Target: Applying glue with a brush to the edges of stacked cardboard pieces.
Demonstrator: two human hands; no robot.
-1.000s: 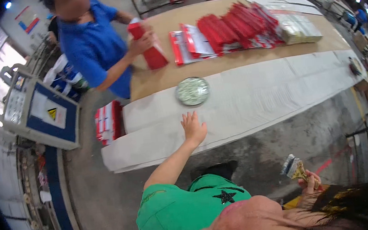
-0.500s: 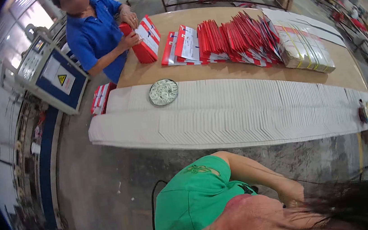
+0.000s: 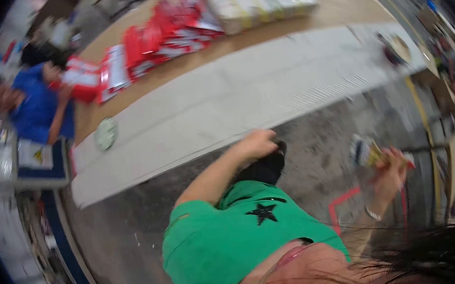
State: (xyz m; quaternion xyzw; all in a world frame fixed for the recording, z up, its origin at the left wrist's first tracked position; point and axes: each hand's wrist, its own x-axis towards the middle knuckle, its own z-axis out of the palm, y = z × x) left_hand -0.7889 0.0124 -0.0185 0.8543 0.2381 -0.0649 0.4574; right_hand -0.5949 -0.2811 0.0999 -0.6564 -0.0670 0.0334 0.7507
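Note:
My right hand (image 3: pixel 392 171), out to the right over the floor, is closed around the handle of a paintbrush (image 3: pixel 374 154). The pale bristles point left, and a red bit shows at the handle's other end. My left hand (image 3: pixel 260 143) is in front of my body by the near edge of the table. Motion blur smears its fingers, so whether it is closed cannot be told. Beyond it, a long overlapping row of white sheets (image 3: pixel 222 95) runs along the table. On the row's left part lies a round, pale green patterned dish (image 3: pixel 106 133).
A round container (image 3: pixel 396 50) stands at the row's right end. Behind lie red-and-white folded packets (image 3: pixel 165 34) and a strapped white bundle (image 3: pixel 259 1). At the left a co-worker in blue (image 3: pixel 38 104) handles red packets beside a machine cabinet (image 3: pixel 36 164). Red tape (image 3: pixel 343 199) marks the floor.
My view has swung to the right, so the table sits further left and tilted. My right hand with the paintbrush and my left hand have come into view.

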